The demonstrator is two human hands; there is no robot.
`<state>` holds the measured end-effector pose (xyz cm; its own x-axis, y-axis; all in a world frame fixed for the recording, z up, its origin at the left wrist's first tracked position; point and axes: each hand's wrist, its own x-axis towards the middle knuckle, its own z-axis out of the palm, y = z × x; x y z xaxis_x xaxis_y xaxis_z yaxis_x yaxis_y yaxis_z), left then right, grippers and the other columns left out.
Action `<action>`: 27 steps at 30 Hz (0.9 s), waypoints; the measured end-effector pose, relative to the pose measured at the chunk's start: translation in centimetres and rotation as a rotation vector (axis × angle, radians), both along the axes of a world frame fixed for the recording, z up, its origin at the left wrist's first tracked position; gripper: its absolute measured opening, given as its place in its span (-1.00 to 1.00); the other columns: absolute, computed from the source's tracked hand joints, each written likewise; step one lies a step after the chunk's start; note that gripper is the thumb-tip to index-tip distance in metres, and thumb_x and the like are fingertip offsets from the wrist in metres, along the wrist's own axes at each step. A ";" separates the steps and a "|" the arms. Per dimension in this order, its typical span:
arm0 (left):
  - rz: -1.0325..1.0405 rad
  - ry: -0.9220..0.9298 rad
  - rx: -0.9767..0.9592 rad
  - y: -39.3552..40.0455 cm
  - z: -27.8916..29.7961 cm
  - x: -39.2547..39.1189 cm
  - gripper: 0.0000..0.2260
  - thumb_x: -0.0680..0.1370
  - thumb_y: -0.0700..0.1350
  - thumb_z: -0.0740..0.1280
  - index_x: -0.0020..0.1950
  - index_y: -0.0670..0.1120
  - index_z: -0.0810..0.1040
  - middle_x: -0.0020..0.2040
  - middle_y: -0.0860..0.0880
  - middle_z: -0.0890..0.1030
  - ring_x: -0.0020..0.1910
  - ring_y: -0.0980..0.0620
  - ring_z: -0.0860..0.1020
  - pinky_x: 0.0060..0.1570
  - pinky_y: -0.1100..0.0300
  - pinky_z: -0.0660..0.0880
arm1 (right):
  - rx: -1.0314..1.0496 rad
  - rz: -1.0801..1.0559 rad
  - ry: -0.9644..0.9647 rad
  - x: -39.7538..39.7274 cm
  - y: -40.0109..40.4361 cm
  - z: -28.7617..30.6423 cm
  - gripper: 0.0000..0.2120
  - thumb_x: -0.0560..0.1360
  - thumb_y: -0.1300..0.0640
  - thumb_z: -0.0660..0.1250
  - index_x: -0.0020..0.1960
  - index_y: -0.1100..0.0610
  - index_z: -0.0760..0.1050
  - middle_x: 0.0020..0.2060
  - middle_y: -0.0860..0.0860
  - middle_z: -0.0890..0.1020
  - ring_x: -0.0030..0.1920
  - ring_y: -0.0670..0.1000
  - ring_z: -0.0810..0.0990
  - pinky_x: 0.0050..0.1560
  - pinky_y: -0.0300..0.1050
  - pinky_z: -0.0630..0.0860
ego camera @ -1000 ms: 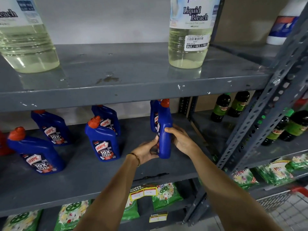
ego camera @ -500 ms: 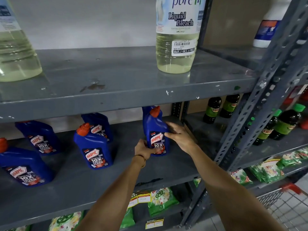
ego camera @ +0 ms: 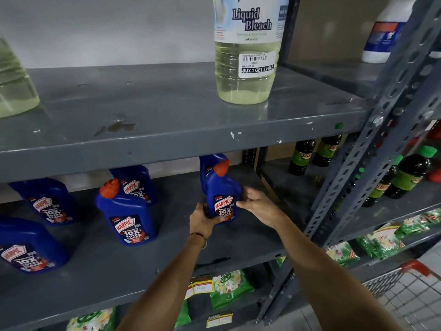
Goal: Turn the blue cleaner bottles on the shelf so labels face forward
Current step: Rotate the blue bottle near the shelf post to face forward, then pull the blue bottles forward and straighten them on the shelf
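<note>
**Both hands on the right-hand Harpic bottle, label out front**

On the middle shelf (ego camera: pixel 167 266) of a grey metal rack, a blue Harpic bottle (ego camera: pixel 223 199) stands upright with its red cap on top and its label facing the camera. Left hand (ego camera: pixel 201 219) is wrapped around the bottle's lower left side, fingers closed against it, with a thin bracelet (ego camera: pixel 198 237) on the wrist. Right hand (ego camera: pixel 259 205) is at the bottle's right edge, fingers loosely curled and the fingertips touching the side near the label, so that grip looks light rather than a full clasp. Right behind it there's a second blue bottle (ego camera: pixel 207 163), mostly hidden, can't tell which way its label points.

Further left on the same shelf: a front bottle (ego camera: pixel 126 213) with its label forward, another bottle (ego camera: pixel 137 185) just behind it, then a back-left bottle (ego camera: pixel 50 201) and a near-left bottle (ego camera: pixel 26 247) cut off by the frame edge. All four show Harpic labels toward the front, tilted a bit by the wide lens.

Upper shelf (ego camera: pixel 167 139) carries a big clear jug of Liquid Bleach (ego camera: pixel 245 56) with a "buy 1 get 1 free" sticker. Dark bottles with green labels (ego camera: pixel 301 158) sit on the next rack to the right, and green packets (ego camera: pixel 229 287) lie on the shelf below.
</note>
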<state>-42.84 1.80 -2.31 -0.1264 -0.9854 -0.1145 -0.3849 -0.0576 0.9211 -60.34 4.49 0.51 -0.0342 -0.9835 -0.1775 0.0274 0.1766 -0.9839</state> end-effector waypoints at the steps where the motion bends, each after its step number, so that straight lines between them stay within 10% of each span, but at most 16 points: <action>1: -0.005 -0.010 -0.009 0.1 0.0 0.0 -0.51 0.28 -0.21 0.55 0.12 -0.25 0.47 0.07 -0.20 0.63 0.05 -0.16 0.59 0.05 0.06 0.53 | 0.034 0.002 0.030 0.0 0.1 -0.5 -0.51 0.41 0.45 0.30 0.30 0.19 0.37 0.24 0.15 0.53 0.16 0.00 0.55 0.17 -0.11 0.51; 27: 0.010 -0.099 0.052 2.3 -0.2 0.4 -0.57 0.29 -0.22 0.53 0.13 -0.22 0.55 0.05 -0.22 0.67 0.03 -0.17 0.62 0.12 -0.09 0.55 | 0.100 -0.062 0.424 2.0 1.4 -3.8 -0.59 0.38 0.37 0.39 0.22 0.31 0.43 0.21 0.26 0.56 0.22 0.20 0.52 0.29 0.16 0.43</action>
